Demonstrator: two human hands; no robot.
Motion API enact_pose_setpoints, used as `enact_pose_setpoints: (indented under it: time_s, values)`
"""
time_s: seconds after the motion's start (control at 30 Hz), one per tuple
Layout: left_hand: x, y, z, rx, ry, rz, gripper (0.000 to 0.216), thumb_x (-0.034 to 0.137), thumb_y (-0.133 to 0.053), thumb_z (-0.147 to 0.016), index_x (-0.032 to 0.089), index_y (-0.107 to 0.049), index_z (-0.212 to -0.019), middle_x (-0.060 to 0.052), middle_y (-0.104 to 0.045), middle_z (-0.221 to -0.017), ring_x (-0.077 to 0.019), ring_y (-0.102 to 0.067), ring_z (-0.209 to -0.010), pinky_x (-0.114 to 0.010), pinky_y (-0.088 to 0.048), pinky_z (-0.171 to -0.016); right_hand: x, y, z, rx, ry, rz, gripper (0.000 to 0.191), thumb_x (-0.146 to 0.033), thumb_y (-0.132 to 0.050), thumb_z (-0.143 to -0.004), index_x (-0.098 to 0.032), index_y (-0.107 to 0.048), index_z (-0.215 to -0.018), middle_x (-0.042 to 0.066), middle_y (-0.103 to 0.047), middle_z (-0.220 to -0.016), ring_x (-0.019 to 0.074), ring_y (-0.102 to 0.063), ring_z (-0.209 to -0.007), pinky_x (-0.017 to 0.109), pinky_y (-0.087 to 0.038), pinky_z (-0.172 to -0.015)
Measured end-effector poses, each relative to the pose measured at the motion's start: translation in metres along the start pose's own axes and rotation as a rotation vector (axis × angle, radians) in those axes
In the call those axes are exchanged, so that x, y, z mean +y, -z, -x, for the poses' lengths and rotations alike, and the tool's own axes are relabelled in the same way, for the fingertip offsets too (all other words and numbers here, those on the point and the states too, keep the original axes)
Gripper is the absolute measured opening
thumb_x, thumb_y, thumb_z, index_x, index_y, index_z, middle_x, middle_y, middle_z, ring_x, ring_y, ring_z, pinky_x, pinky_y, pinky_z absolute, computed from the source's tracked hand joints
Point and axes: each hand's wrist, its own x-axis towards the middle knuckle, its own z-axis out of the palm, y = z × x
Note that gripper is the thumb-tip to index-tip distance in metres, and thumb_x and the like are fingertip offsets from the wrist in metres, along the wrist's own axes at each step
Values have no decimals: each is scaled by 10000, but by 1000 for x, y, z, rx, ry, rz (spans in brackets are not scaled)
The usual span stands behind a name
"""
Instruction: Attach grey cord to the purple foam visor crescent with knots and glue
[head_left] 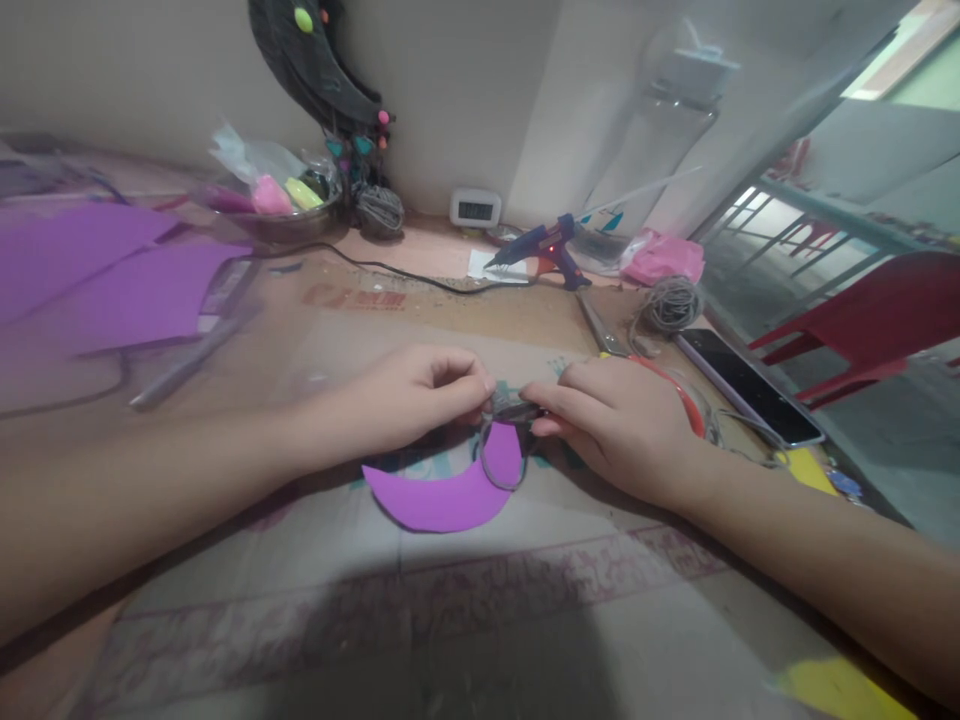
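A purple crescent-shaped cutout (pixel 442 505) lies on the cardboard between my hands. Above its right tip, my left hand (pixel 427 395) pinches a thin grey cord (pixel 484 465) between thumb and forefinger. My right hand (pixel 622 420) has its fingers closed on another part of this cord, close to the left fingertips. Between them the cord hangs in a loop across the crescent's right end. Scissors (pixel 600 325) with red-orange handles lie just behind my right hand, which partly hides them.
A blue glue gun (pixel 551 245) with a lit red light stands at the back, its cable running left. Grey cord balls (pixel 673 303), a phone (pixel 750 385) and a white clock (pixel 475 209) are around it. Purple sheets (pixel 150 290) lie left, near a bowl (pixel 281 225).
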Motion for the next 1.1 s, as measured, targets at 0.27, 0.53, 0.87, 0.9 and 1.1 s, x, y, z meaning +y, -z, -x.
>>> enact_pose_setpoints:
  time_s: [0.27,0.53,0.87,0.9,1.1]
  values:
    - [-1,0,1,-6,-17,-4,335,430,-424,-928,193,-564,-737,9,-572,-680,-115,-514,-617,-221,-373,-536,0,0,-1,19,7,7,309,-371,-460,-969,-173,-697,-945,5,-540,-626,134,-428,-584,287,-266,-581]
    - [-2,-1,2,17,-5,21,336,446,-429,-917,194,-571,-745,5,-591,-690,-105,-525,-572,-213,-379,-515,0,2,0,19,-100,-82,395,-427,-392,-983,-142,-657,-1047,41,-603,-720,151,-517,-655,273,-323,-585]
    - [1,-2,2,41,-29,-5,330,432,-429,-915,188,-566,-740,4,-586,-664,-103,-512,-537,-218,-376,-505,-3,1,1,38,-28,-25,379,-429,-420,-973,-154,-677,-1015,24,-566,-672,145,-454,-602,284,-293,-578]
    - [1,-1,2,42,-29,-10,332,432,-427,-915,188,-565,-738,4,-585,-661,-103,-511,-536,-219,-375,-505,-4,1,0,30,-22,-19,369,-421,-428,-972,-154,-680,-1011,23,-565,-670,145,-451,-602,284,-292,-580]
    - [1,-1,1,39,-33,-17,331,424,-426,-917,187,-570,-738,-4,-595,-681,-111,-522,-568,-223,-378,-516,-6,2,0,4,-27,55,321,-404,-456,-965,-181,-686,-983,12,-550,-651,144,-434,-594,295,-274,-578]
